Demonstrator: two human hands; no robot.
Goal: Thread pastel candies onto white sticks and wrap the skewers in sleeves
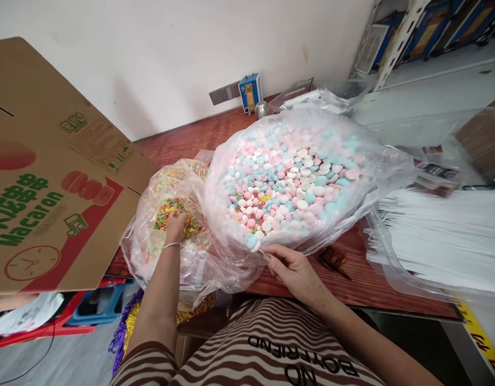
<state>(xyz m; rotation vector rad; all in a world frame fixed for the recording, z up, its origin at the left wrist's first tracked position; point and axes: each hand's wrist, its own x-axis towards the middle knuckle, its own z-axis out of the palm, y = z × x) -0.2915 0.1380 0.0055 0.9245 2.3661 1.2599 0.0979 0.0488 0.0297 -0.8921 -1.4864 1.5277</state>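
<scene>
My left hand (177,224) reaches into the smaller clear bag on the left, its fingers drawn together among the small multicoloured pieces (167,210); what they hold is hidden. My right hand (290,268) pinches a thin stick at the lower edge of the larger bag (219,187). At the stick's tip are blue and white round pieces (253,243). The larger bag lies open, full of pink, white and blue round pieces (304,182), with a few yellow bits among them.
A printed cardboard box (87,161) stands at the left. At the right, a clear bin holds many white sticks (444,230). A small blue box (250,92) sits by the wall. Brown clips (333,260) lie on the red table (355,257). Another person's arm (14,303) shows lower left.
</scene>
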